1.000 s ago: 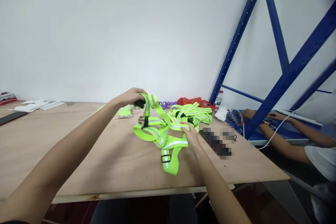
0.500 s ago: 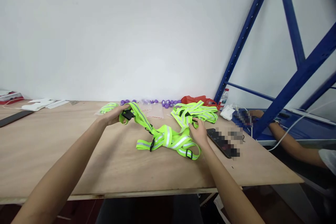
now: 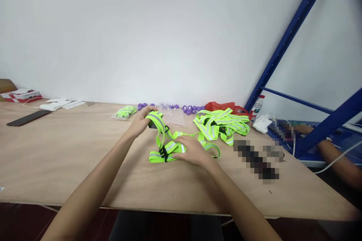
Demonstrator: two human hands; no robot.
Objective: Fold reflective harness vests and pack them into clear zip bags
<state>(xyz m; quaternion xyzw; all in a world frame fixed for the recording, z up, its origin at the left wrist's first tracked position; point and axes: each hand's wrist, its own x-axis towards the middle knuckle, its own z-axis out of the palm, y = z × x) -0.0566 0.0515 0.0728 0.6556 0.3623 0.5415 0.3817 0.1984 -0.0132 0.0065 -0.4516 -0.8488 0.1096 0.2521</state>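
Note:
A neon-yellow reflective strap harness [image 3: 171, 147] with grey stripes and black buckles lies partly bunched on the table. My left hand [image 3: 141, 122] is closed around one end of it, lifted off the wood, with a black buckle under the strap there. Over the bunched middle sits my right hand [image 3: 194, 151], thumb and fingers around the folded straps; its palm hides part of them. A heap of similar reflective straps [image 3: 223, 122] rests behind and to the right, apart from both hands.
Purple rolls [image 3: 190, 110] and a clear bag of yellow straps [image 3: 124, 112] lie along the back. At right are a red bag [image 3: 226, 107], a bottle [image 3: 258, 106], a blue metal frame [image 3: 285, 49] and another person's arm [image 3: 335, 156]. A dark flat bar [image 3: 29, 118] lies left.
My right hand has left the strap heap and moved left onto the harness's middle. My left hand still holds the raised end. The view has shifted left.

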